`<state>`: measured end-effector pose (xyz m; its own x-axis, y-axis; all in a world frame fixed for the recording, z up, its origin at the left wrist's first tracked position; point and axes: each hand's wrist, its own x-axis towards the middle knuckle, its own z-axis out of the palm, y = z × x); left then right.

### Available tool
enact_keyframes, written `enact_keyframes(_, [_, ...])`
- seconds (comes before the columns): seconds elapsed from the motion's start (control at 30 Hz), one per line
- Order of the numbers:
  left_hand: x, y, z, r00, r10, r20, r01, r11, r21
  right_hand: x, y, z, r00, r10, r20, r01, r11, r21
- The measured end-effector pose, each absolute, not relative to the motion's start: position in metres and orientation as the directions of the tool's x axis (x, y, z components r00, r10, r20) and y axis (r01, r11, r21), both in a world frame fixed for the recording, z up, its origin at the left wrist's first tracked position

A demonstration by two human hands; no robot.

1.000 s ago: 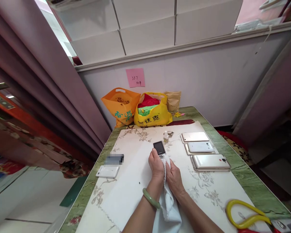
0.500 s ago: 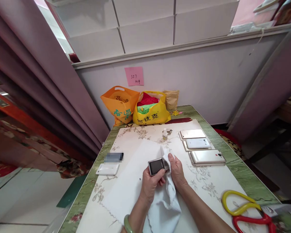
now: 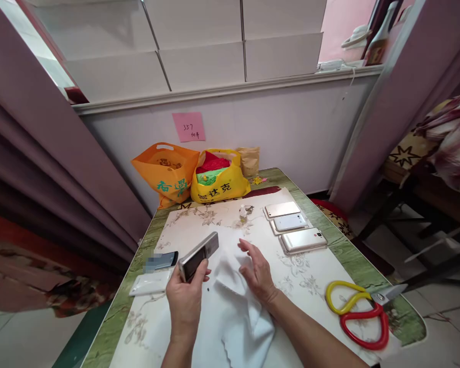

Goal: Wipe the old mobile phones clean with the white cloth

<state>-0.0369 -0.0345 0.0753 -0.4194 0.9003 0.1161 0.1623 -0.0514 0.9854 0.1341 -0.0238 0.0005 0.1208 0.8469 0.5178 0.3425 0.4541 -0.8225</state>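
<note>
A silver handset tilts above a cloth-strewn table, clamped between the thumb and fingers of a person's left hand; the grip sits at the near end and edge, the thumb by the dark screen, seemingly so that the far end stays bare and within reach of the other hand. The right hand hangs over a crumpled pale blue cloth, its fingers apart and clear of the handset; blur makes it hard to say whether the thumb touches the cloth, which lies bunched in the middle, probably to keep it handy for both hands. To the right, pale phones lie in a row, some stacked, perhaps to leave the centre free; to the left, a dark phone rests just beyond a white phone. Scissors with yellow and red handles lie near the right edge, well apart from both hands; a small bottle stands beyond the cloth, with an orange bag and a yellow bag against the wall.
</note>
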Motion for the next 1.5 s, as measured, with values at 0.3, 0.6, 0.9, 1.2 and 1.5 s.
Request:
enact_keyframes(0.3, [-0.018,-0.045,0.085,0.41,0.912,-0.005,0.243,-0.103,0.965,0.178,-0.035,0.091,-0.502,0.863,0.054,0.135,0.139,-0.981])
enact_keyframes(0.6, [-0.021,-0.009,0.022,0.09,0.988,0.125,0.505,-0.154,0.849,0.251,-0.021,0.059,-0.44,0.822,-0.361,0.204,-0.3,-0.932])
enact_keyframes(0.9, [-0.045,-0.001,-0.037,0.101,0.929,0.355,0.928,-0.217,0.303,0.34,0.104,0.063,-0.07,0.985,0.155,0.909,0.127,-0.396])
enact_keyframes(1.2, [-0.047,0.005,-0.044,0.113,0.893,0.435,0.936,-0.243,0.254,0.356,0.155,0.015,-0.211,0.967,0.145,0.913,0.248,-0.325])
enact_keyframes(1.5, [-0.048,-0.004,-0.021,0.011,0.962,0.271,0.817,-0.165,0.552,0.283,0.09,0.094,-0.001,0.918,0.396,0.687,0.288,-0.667])
